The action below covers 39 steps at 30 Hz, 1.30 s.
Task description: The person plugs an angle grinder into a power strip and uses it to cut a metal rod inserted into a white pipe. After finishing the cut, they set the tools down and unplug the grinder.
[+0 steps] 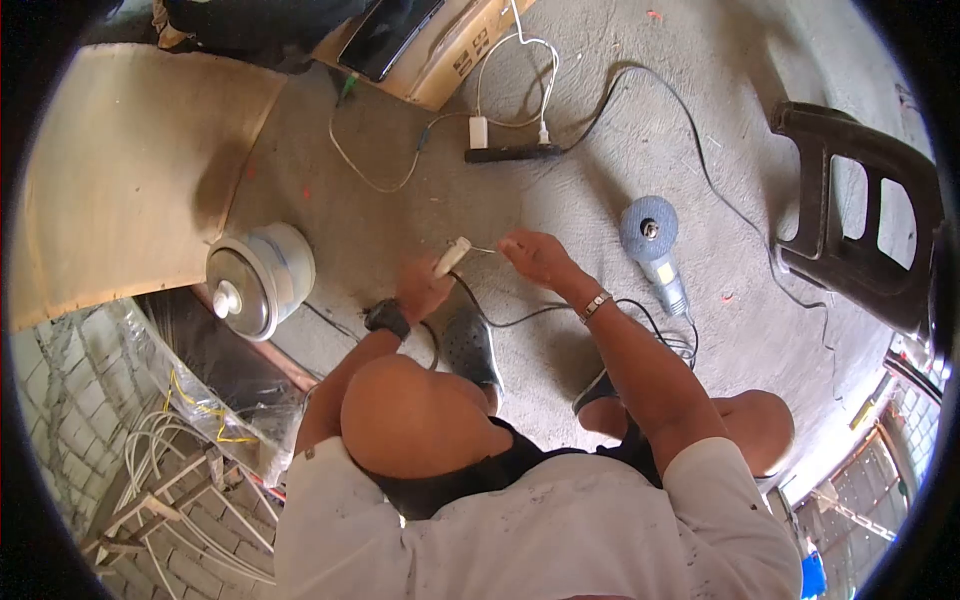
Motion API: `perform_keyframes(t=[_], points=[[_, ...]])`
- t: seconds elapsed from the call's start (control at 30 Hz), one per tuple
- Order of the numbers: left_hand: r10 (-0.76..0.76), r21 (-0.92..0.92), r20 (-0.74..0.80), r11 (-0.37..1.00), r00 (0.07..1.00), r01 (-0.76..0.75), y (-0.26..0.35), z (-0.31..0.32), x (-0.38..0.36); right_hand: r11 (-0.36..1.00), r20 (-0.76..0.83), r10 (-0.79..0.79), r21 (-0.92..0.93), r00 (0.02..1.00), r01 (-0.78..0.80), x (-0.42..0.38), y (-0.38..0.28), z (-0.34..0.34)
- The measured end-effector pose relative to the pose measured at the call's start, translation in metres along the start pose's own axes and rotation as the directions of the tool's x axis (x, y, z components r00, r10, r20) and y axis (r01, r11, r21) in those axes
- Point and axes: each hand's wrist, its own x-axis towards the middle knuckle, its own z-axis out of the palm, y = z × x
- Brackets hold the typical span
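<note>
My left hand (424,288), a dark watch on its wrist, closes around a small cream-coloured electrical fitting (455,257), like a plug or socket, with a black cord running at it. My right hand (540,260), with a metal-band watch or bracelet, pinches a thin pale rod (484,250) whose tip points at the fitting's upper end. I cannot tell what kind of tool or wire the rod is. To the right of my hands an angle grinder (663,270) with a grey-blue disc (649,228) lies on the concrete floor, its cord looping near my foot.
A black power strip (513,154) with white plugs lies ahead, its cable curving right. A phone or tablet (390,36) rests on a cardboard box (447,84). A lidded pot (282,262) and a wooden board (130,170) stand left; a dark plastic chair (818,200) stands right.
</note>
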Motion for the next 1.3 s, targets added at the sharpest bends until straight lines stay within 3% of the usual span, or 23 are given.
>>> perform_keyframes(t=[0.07, 0.13, 0.17, 0.23, 0.3, 0.37, 0.43, 0.5, 0.53, 0.6, 0.63, 0.7, 0.73, 0.8, 0.83, 0.9, 0.93, 0.97, 1.0, 1.03, 1.1, 1.23, 1.3], points=[[0.162, -0.003, -0.081, 0.987, 0.983, -0.163, 0.040, -0.008, -0.005, 0.984, 0.106, 0.120, 0.118, 0.987, -0.132, 0.004, -0.005, -0.002], [0.313, 0.005, -0.165, 0.949, 0.935, -0.316, 0.068, -0.018, -0.005, 0.576, 0.348, 0.301, 0.675, 0.888, -0.460, 0.005, -0.014, -0.006], [0.406, -0.032, -0.157, 0.909, 0.900, -0.415, 0.077, -0.023, 0.002, 0.581, 0.346, 0.306, 0.671, 0.887, -0.461, 0.008, -0.017, -0.012], [0.498, -0.080, -0.153, 0.855, 0.854, -0.513, 0.099, -0.033, 0.011, 0.221, 0.418, 0.271, 0.850, 0.867, -0.479, 0.011, -0.017, -0.024], [0.354, -0.509, -0.053, 0.795, 0.934, -0.330, 0.119, -0.038, 0.018, 0.087, 0.364, 0.224, 0.917, 0.904, -0.390, 0.005, -0.018, -0.037], [0.367, -0.554, -0.025, 0.769, 0.930, -0.318, 0.129, -0.036, 0.034, -0.087, 0.297, 0.093, 0.953, 0.950, -0.290, 0.005, -0.002, -0.036], [0.377, -0.596, 0.004, 0.745, 0.926, -0.300, 0.131, -0.028, 0.047, -0.087, 0.270, 0.122, 0.962, 0.955, -0.261, 0.003, -0.005, -0.038], [0.472, -0.724, 0.280, 0.676, 0.836, -0.139, 0.129, -0.015, 0.052, -0.092, 0.251, 0.147, 0.966, 0.957, -0.240, 0.001, -0.003, -0.039], [0.470, -0.725, 0.284, 0.676, 0.836, -0.133, 0.129, -0.013, 0.050, 0.012, 0.258, 0.200, 0.964, 0.945, -0.266, 0.000, 0.001, -0.042], [0.612, -0.668, 0.114, 0.631, 0.782, -0.396, 0.131, -0.010, 0.046, 0.111, 0.258, 0.255, 0.950, 0.932, -0.294, 0.002, 0.010, -0.043], [0.612, -0.670, 0.118, 0.631, 0.782, -0.392, 0.127, -0.008, 0.048, 0.443, 0.060, 0.179, 0.886, 0.982, -0.135, 0.005, 0.015, -0.039], [0.528, -0.777, 0.061, 0.558, 0.847, -0.291, 0.116, -0.007, 0.052, 0.180, 0.167, 0.355, 0.953, 0.920, -0.242, 0.001, 0.005, -0.045], [0.528, -0.776, 0.063, 0.559, 0.847, -0.291, 0.111, -0.011, 0.054, 0.178, 0.166, 0.355, 0.954, 0.920, -0.241, 0.002, 0.012, -0.044], [0.041, -0.790, 0.039, 0.613, 0.998, 0.006, 0.104, -0.023, 0.061, 0.289, 0.167, 0.306, 0.921, 0.937, -0.259, 0.008, 0.031, -0.047], [0.043, -0.789, 0.037, 0.614, 0.998, 0.003, 0.100, -0.029, 0.067, 0.290, 0.165, 0.304, 0.922, 0.938, -0.256, 0.010, 0.025, -0.052], [-0.190, -0.813, -0.129, 0.582, 0.973, 0.005, 0.093, -0.039, 0.078, 0.604, 0.046, 0.468, 0.713, 0.883, -0.357, 0.013, 0.015, -0.057], [-0.195, -0.813, -0.129, 0.582, 0.972, 0.009, 0.093, -0.041, 0.084, 0.602, 0.051, 0.467, 0.713, 0.883, -0.360, 0.018, 0.015, -0.057], [-0.179, -0.734, -0.158, 0.679, 0.971, 0.006, 0.093, -0.044, 0.091, 0.908, -0.190, 0.367, 0.285, 0.910, -0.307, 0.024, 0.014, -0.056], [-0.160, -0.644, -0.185, 0.765, 0.970, 0.003, 0.093, -0.046, 0.096, 0.940, -0.342, 0.151, -0.239, 0.927, -0.241, 0.027, 0.012, -0.055], [-0.166, -0.646, -0.186, 0.763, 0.968, 0.006, 0.095, -0.047, 0.101, 0.921, -0.308, 0.201, -0.264, 0.930, -0.286, 0.027, -0.005, -0.062], [0.115, -0.348, -0.237, 0.917, 0.965, -0.195, 0.099, -0.049, 0.110, 0.906, -0.287, 0.115, -0.362, 0.951, -0.219, 0.035, -0.021, -0.066], [0.170, -0.169, -0.327, 0.958, 0.930, -0.234, 0.085, -0.033, 0.136, 0.757, -0.168, 0.055, -0.635, 0.984, -0.150, 0.063, -0.031, -0.054], [0.182, -0.206, -0.386, 0.938, 0.904, -0.277, 0.084, -0.029, 0.141, 0.778, -0.187, 0.051, -0.609, 0.981, -0.156, 0.069, -0.030, -0.050]])
